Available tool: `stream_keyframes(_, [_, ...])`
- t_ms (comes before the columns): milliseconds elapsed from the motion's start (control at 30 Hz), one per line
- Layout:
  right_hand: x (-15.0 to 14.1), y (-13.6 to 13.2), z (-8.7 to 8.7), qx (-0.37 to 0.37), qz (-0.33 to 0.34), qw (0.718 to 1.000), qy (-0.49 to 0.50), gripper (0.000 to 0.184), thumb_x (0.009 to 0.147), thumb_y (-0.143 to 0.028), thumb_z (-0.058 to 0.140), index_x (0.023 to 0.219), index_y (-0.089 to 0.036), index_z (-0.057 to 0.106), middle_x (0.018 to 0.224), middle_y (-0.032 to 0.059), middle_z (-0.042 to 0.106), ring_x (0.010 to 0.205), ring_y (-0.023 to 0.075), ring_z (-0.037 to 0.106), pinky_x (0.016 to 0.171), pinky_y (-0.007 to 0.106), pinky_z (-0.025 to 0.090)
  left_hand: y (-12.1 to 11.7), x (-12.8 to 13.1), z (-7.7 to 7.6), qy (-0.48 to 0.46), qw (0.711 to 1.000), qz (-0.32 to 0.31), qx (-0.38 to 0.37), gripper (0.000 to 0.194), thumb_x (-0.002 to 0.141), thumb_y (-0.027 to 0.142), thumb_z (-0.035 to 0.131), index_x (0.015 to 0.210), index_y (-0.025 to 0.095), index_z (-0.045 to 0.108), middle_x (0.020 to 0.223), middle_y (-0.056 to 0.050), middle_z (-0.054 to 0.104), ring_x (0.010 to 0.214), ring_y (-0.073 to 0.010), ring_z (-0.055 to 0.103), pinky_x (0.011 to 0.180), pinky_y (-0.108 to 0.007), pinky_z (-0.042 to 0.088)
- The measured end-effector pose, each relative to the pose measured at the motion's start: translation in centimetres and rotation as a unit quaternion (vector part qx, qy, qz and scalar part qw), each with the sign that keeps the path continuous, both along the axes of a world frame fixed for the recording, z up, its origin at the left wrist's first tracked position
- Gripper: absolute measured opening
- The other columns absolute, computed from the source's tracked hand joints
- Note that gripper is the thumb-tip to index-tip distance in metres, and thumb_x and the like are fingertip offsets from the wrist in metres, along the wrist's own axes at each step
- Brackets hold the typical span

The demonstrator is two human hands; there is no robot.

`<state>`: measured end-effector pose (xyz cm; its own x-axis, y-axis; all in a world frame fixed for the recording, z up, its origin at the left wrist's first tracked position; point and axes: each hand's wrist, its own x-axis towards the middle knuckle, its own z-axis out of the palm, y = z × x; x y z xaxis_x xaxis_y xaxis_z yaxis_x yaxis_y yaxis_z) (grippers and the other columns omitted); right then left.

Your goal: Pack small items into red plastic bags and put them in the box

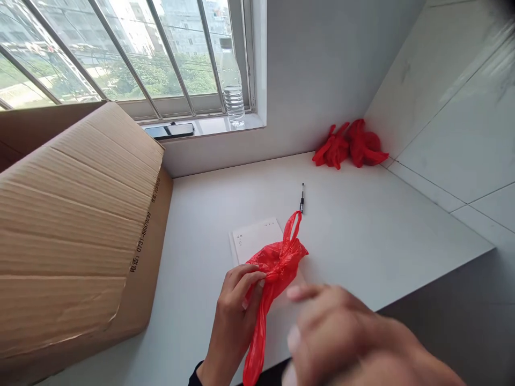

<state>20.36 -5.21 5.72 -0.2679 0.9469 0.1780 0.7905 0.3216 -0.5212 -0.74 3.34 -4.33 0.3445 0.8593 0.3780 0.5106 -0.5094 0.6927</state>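
A red plastic bag (287, 262) is bunched up above the white table, a twisted strip near its middle. One handle loop stands up at the top, and another long strip hangs down toward me. My left hand (239, 300) is closed on the left side of the bag, thumb and fingers pinching the film. What lies inside the bag, if anything, is hidden. To the lower right, my right hand (341, 332) is apart from the bag and blurred by motion. Its forefinger and thumb are spread, with nothing visible between them. Beneath the bag lies a white notebook (257, 233), partly covered.
A large cardboard box (80, 225) with a raised flap fills the left. Beyond the bag lies a black pen (302, 198) on the white table (354, 230). Red bundles (350, 145) sit in the far corner. The windowsill holds a water bottle (233, 96) and a phone (169, 131).
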Motion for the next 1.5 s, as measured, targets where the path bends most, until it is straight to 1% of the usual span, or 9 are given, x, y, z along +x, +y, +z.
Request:
stream_keyframes(133, [0.4,6.2,-5.2,0.046,0.049,0.995,0.072,0.030,0.107,-0.027,0.045,0.134,-0.029,0.057,0.125,0.0085,0.064,0.117,0.0289,0.059,0.106,0.056,0.049,-0.4,-1.0,0.4,-0.025,1.000,-0.010,-0.015,0.019,0.101,0.018,0.056,0.112,0.029,0.067,0.118,-0.005,0.067,0.113,-0.0213,0.064,0.090,-0.034,0.058])
stream_keyframes(300, [0.9,7.3,-8.7,0.041,0.068,0.990,0.113,0.018,0.103,-0.011,0.047,0.103,-0.025,0.058,0.096,0.0014,0.065,0.090,0.0225,0.059,0.098,0.052,0.045,-1.2,-1.4,0.7,-0.040,0.997,0.027,-0.055,0.013,0.102,0.025,0.055,0.104,0.029,0.067,0.120,-0.005,0.067,0.114,-0.0209,0.065,0.092,-0.034,0.058])
stream_keyframes(533, [3.0,5.5,-8.7,-0.035,-0.042,0.986,0.161,0.015,0.108,-0.029,0.042,0.097,-0.028,0.054,0.095,0.0024,0.060,0.093,0.0266,0.054,0.086,0.048,0.045,-1.3,-3.7,0.3,-0.063,0.968,0.186,-0.159,0.022,0.102,0.044,0.051,0.112,0.030,0.065,0.130,-0.006,0.068,0.118,-0.0267,0.066,0.092,-0.042,0.058])
stream_keyframes(700, [1.8,5.7,-8.7,-0.057,-0.039,0.983,0.170,0.015,0.104,-0.044,0.057,0.114,-0.033,0.057,0.098,0.0001,0.062,0.091,0.0256,0.055,0.086,0.047,0.043,-1.4,-2.3,1.6,0.040,0.997,0.066,0.023,0.049,0.100,0.027,0.056,0.148,0.031,0.046,0.152,-0.008,0.052,0.143,-0.0295,0.044,0.111,-0.050,0.048])
stream_keyframes(933, [1.4,5.8,-8.3,-0.069,-0.051,0.978,0.190,0.019,0.106,-0.039,0.050,0.093,-0.028,0.057,0.085,-0.0011,0.059,0.084,0.0233,0.054,0.083,0.041,0.042,-0.1,-2.1,1.7,0.044,0.994,0.040,0.093,0.017,0.097,0.013,0.060,0.103,0.027,0.067,0.105,-0.001,0.073,0.112,-0.0226,0.060,0.101,-0.042,0.051])
stream_keyframes(1100, [2.8,4.8,-8.3,-0.130,-0.177,0.949,0.228,0.021,0.104,-0.047,0.045,0.103,-0.029,0.056,0.102,0.0023,0.061,0.092,0.0244,0.058,0.058,0.032,0.042,-0.7,-3.3,2.1,-0.050,0.974,0.208,-0.069,0.018,0.100,0.036,0.059,0.115,0.031,0.068,0.115,-0.002,0.071,0.108,-0.0225,0.066,0.084,-0.034,0.056])
stream_keyframes(1267, [1.7,4.8,-7.8,-0.091,-0.125,0.959,0.239,0.030,0.097,-0.039,0.054,0.126,-0.033,0.053,0.123,0.0019,0.060,0.115,0.0245,0.057,0.092,0.037,0.052,-1.1,-1.4,3.4,0.005,0.994,0.107,0.031,0.043,0.095,0.027,0.064,0.137,0.032,0.059,0.134,-0.006,0.061,0.124,-0.0266,0.056,0.100,-0.041,0.051])
stream_keyframes(1367, [0.9,5.0,-7.1,-0.096,-0.114,0.956,0.253,0.020,0.100,-0.047,0.055,0.109,-0.031,0.063,0.102,0.0010,0.063,0.097,0.0230,0.060,0.083,0.034,0.052,-0.8,-1.3,3.5,0.007,0.994,0.062,0.089,0.027,0.092,0.015,0.066,0.114,0.031,0.069,0.113,-0.003,0.067,0.110,-0.0210,0.060,0.093,-0.032,0.052])
stream_keyframes(1500, [1.9,5.2,-7.2,-0.091,-0.204,0.907,0.358,0.028,0.104,-0.053,0.050,0.103,-0.027,0.061,0.092,0.0010,0.062,0.080,0.0199,0.058,0.068,0.028,0.050,-0.8,-3.0,3.3,-0.060,0.986,0.156,0.005,0.014,0.096,0.025,0.065,0.106,0.031,0.073,0.114,-0.001,0.065,0.105,-0.0174,0.062,0.087,-0.025,0.051])
